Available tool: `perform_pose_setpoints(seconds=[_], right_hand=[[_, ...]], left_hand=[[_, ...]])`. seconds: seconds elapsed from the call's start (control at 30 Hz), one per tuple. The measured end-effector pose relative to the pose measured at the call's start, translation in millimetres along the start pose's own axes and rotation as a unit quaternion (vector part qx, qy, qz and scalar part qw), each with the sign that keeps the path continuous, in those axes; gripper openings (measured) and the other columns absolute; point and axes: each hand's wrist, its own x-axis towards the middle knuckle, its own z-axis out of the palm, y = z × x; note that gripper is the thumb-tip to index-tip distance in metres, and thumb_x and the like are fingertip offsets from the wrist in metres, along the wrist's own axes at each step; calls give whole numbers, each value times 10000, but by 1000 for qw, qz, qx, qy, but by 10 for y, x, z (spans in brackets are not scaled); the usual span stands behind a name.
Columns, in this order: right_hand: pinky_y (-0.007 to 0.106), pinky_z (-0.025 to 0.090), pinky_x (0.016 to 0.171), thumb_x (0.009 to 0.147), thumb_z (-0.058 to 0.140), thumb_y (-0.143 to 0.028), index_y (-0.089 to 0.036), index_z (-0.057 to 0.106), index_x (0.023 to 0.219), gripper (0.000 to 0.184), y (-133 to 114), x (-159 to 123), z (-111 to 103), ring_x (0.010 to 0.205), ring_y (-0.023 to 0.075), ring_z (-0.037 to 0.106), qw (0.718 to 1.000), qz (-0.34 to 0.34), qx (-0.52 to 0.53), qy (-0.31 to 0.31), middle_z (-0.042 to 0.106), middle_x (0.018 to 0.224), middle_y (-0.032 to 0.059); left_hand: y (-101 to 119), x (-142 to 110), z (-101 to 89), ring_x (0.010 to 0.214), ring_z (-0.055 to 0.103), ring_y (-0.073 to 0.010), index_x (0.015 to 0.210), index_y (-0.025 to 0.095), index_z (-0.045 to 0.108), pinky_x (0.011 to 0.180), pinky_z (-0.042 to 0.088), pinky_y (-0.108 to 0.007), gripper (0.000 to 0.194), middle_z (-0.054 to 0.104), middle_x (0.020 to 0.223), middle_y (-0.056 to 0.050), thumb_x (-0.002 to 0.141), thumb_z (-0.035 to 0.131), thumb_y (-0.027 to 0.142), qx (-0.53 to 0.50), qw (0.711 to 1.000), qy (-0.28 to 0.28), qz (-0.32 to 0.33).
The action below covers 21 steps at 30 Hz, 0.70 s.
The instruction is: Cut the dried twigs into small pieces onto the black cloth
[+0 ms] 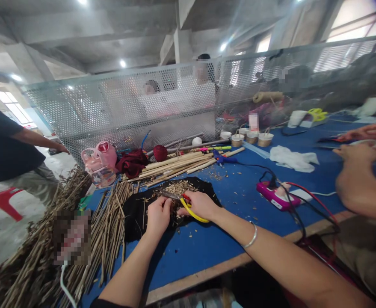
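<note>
Close together over black cloth (132, 220), right hand (199, 204) tight round yellow-handled scissors (184, 202), left hand (158, 215) in a pinch, contents unclear.

One black cloth (130, 219), one glue gun (221, 158)

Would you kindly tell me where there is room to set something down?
Mostly bare blue tabletop lies between the right hand and the magenta power strip, and between the black cloth and the wooden near edge. Brown stalks crowd the left, pale sticks the area beyond the cloth.
</note>
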Motion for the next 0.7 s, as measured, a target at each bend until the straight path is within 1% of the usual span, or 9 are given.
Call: perform_pose_setpoints(seconds=[0.13,0.2,0.3,0.47,0.57,0.63,0.7], right_hand=[[247,300,537,639,502,-729,-205,521,812,551,29,15,-14,669,199,597,999,7,-1,39,634,724,45],[247,286,527,654,494,-720,-206,515,801,534,47,24,-15,660,195,595,999,11,4,46,632,716,43],[248,275,522,662,502,-708,-207,518,800,520,64,31,1,665,198,597,999,15,4,44,631,714,43],[246,296,532,658,498,-715,-210,532,825,534,65,41,-6,679,204,603,999,21,-9,41,637,724,47],[256,325,548,627,494,-744,-206,542,843,581,33,94,-123,696,226,611,999,14,-37,34,644,730,62],[268,348,569,598,504,-758,-208,553,859,611,-37,161,-245,721,245,614,998,-12,-62,16,653,765,73],[276,365,590,577,519,-760,-212,563,882,628,-162,243,-371,746,252,615,996,-48,-76,-4,660,816,82]], left_hand=[[-15,4,-16,498,455,-111,591,170,562,515,307,-212,304,537,512,12,795,439,358,26,999,-10,-16],[-26,5,-27,483,439,-106,541,171,541,504,288,-211,309,521,490,15,783,448,340,37,999,-16,-19],[-40,8,-34,469,429,-104,515,172,531,494,271,-213,308,507,469,17,772,455,323,47,998,-19,-23],[-43,17,-22,467,443,-104,549,176,529,500,282,-209,304,504,469,19,792,436,333,34,999,-16,-25],[-51,23,-14,483,464,-107,568,179,535,505,289,-207,303,526,496,9,808,413,320,39,999,-26,-28],[-66,28,-8,493,476,-112,576,179,541,509,297,-209,311,539,513,-2,817,393,308,44,998,-31,-30],[-86,32,-6,505,493,-123,599,174,567,514,312,-215,305,554,529,-18,816,390,296,45,998,-33,-33]])
